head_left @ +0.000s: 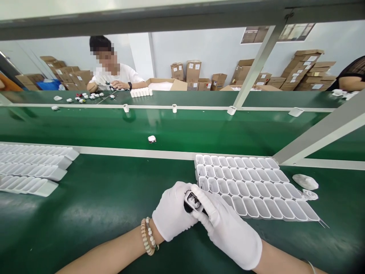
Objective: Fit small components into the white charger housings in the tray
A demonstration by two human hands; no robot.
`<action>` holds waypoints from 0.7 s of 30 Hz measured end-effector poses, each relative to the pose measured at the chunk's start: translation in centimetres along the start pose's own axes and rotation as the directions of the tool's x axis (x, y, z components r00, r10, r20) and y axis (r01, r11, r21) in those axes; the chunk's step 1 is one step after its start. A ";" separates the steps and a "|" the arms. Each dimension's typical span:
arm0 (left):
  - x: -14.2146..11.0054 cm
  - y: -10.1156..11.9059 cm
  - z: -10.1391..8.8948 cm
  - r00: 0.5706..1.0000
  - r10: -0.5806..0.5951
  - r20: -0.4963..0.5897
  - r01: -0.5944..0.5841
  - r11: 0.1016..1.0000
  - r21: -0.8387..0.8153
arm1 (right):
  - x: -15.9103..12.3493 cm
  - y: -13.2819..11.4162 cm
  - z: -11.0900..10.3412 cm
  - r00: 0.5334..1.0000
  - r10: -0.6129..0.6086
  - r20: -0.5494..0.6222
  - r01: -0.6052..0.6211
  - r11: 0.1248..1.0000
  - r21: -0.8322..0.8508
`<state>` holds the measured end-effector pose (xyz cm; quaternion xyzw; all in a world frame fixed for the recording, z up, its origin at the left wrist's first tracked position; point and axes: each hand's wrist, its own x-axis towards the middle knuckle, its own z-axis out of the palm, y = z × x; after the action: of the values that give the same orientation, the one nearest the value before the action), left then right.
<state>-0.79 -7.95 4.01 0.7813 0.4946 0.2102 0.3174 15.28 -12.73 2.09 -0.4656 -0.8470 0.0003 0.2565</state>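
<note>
Both of my hands wear white gloves and meet over the green table. My left hand [172,211] is closed around a small white plastic housing [188,197], whose open end faces up and shows dark and white parts inside. The fingers of my right hand [232,230] press on the same housing from the right. Its lower part is hidden by the gloves. Just beyond my right hand, several rows of open white housings [251,207] stand packed side by side, mouths up.
More white housings [42,187] lie in rows at the left. A whitish round bundle [305,182] and thin tweezers-like tips [324,223] are at the right. A small white part [152,139] sits on the green belt [108,127]. Across it, a person [114,76] handles small parts. A slanted post [322,133] stands right.
</note>
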 end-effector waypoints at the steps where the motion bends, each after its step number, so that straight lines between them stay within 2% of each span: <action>1: 0.0 0.1 0.1 1.000 0.003 0.001 -0.003 1.000 0.030 | 0.0 0.0 0.1 1.000 -0.025 -0.006 0.025 1.000 -0.017; 4: -0.1 0.1 0.3 0.999 0.027 0.033 -0.033 0.982 0.186 | 0.0 0.1 0.2 0.995 -0.095 0.000 0.095 0.993 -0.071; 8: 0.0 0.1 0.4 0.984 0.123 0.127 -0.163 0.905 0.392 | 0.1 0.2 0.2 0.993 -0.120 0.009 0.119 0.979 -0.167; 14: 0.2 -0.3 0.5 0.960 0.167 0.225 -0.259 0.835 0.485 | 0.8 0.5 -0.3 0.983 -0.175 -0.048 0.156 0.951 -0.268; 17: 0.2 -0.4 0.5 0.955 0.159 0.250 -0.269 0.820 0.506 | 1.1 0.8 -0.5 0.975 -0.218 -0.051 0.195 0.936 -0.292; 21: 0.3 -0.2 0.3 0.954 0.136 0.266 -0.261 0.815 0.518 | 1.0 1.2 -0.7 0.982 -0.190 -0.017 0.176 0.936 -0.306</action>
<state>-0.62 -7.66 3.65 0.9048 0.4116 0.0058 0.1088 16.07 -11.39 2.84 -0.4183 -0.8705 -0.1643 0.2007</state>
